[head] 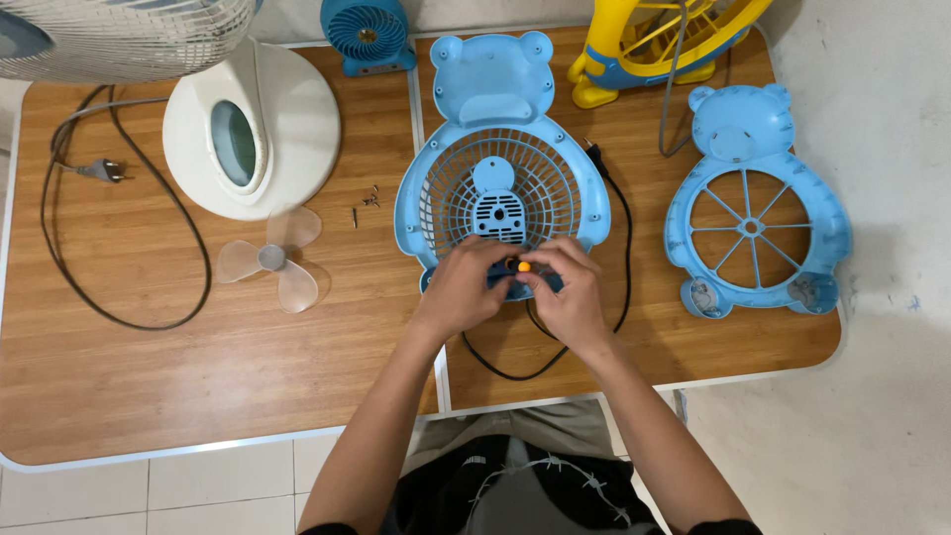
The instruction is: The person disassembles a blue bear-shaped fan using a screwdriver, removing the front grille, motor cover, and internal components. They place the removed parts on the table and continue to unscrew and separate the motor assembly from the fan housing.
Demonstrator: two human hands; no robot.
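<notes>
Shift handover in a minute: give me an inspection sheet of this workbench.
Surface: two wooden tabletops side by side, a seam between them.
Job's things: blue bear-shaped fan housing lying flat, grille up; small orange-tipped part at its lower edge.
Clutter: clear fan blade, loose screws, white fan base, blue bear front cover, small blue fan, yellow fan.
Grippers: left hand and right hand both pinch at the orange-tipped part.
Cables: black cord loops around the housing; second cord with plug on the left tabletop.
Surroundings: pale tiled floor.
</notes>
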